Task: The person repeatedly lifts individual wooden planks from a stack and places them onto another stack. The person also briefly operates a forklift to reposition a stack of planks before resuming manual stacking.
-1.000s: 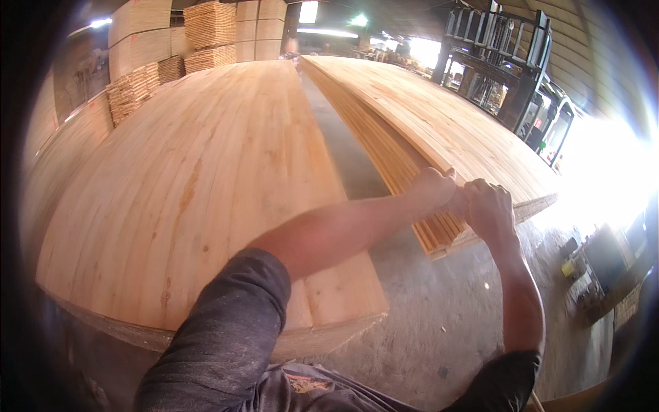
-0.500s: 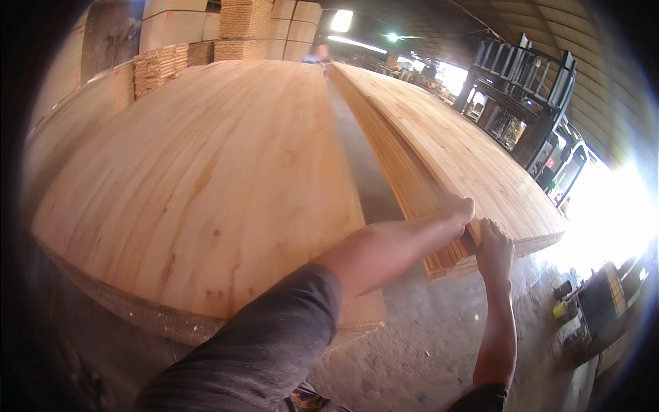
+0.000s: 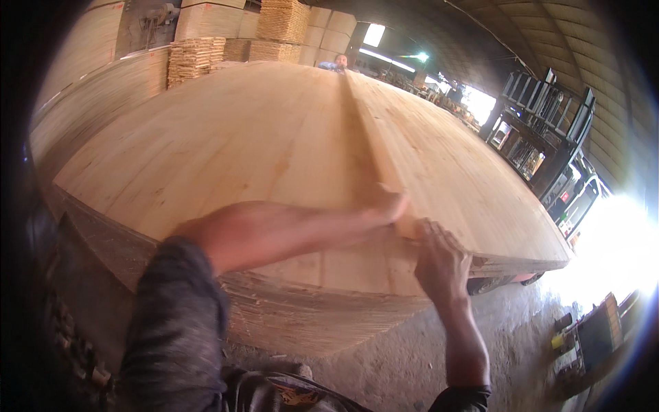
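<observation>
A large pale wooden panel (image 3: 453,172) lies on the right, and its long left edge runs away from me to the far end. It overlaps the top sheet of a broad panel stack (image 3: 226,151) on the left. My left hand (image 3: 386,204), blurred by motion, grips the panel's left edge close to its near corner. Just nearer to me, my right hand (image 3: 443,257) holds the panel's near end, fingers bent over the top and thumb side hidden. At the far end a person (image 3: 336,63) stands by the same edge.
A forklift (image 3: 539,137) stands at the right beyond the panel. Stacked boards (image 3: 281,27) and tall bundles (image 3: 75,117) line the far left. Dark equipment with a yellow part (image 3: 590,336) sits on the concrete floor (image 3: 384,374) at lower right. Bright light enters from the right.
The panel has slid left with both my hands on it, covering the gap that showed between the two stacks. The view has also shifted, and the far person shows more clearly.
</observation>
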The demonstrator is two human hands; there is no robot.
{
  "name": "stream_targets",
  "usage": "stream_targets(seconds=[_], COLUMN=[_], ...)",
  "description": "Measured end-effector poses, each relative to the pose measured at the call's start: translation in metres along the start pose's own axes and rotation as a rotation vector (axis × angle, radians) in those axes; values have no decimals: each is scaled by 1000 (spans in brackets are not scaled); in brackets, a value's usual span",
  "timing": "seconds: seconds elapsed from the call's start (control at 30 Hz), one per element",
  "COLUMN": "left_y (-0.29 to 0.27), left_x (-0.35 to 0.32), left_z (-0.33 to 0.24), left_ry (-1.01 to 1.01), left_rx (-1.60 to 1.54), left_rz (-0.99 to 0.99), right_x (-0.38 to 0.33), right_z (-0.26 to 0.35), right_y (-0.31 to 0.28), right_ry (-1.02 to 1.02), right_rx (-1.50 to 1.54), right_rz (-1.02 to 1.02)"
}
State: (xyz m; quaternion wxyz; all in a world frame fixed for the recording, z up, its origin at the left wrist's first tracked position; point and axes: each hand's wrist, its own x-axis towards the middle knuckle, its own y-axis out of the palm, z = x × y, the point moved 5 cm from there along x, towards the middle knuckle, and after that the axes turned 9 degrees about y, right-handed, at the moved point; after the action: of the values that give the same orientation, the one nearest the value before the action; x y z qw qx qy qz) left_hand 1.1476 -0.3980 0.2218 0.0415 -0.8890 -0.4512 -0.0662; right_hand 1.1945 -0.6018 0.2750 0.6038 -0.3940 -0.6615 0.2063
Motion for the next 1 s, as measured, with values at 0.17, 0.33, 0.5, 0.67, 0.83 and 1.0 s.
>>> stream_targets(seconds=[0.17,0.33,0.5,0.67,0.83,1.0], left_y=[-257,-540,-833,-1030,-1119,-1169], left_x=[-129,-261,-348,-412,-461,-486], left_z=[-26,-25,-9,-27,-21,13], left_ry=[148,-61,-78,-160,-425,-219], left_rx=[-149,-36,561,1015,1587,1352], left_rz=[-159,-111,-355,-274,-459,-895], right_x=[-59,-87,-68,-36,-19,-6], right_z=[30,26,192,414,538,565], right_y=[-11,-11,-29,-81,-107,-99], right_ry=[175,310,20,-300,-461,-450], right_rx=[53,-179,-80,-4,81,215], right_rz=[-83,-258,-155,-72,-102,-154])
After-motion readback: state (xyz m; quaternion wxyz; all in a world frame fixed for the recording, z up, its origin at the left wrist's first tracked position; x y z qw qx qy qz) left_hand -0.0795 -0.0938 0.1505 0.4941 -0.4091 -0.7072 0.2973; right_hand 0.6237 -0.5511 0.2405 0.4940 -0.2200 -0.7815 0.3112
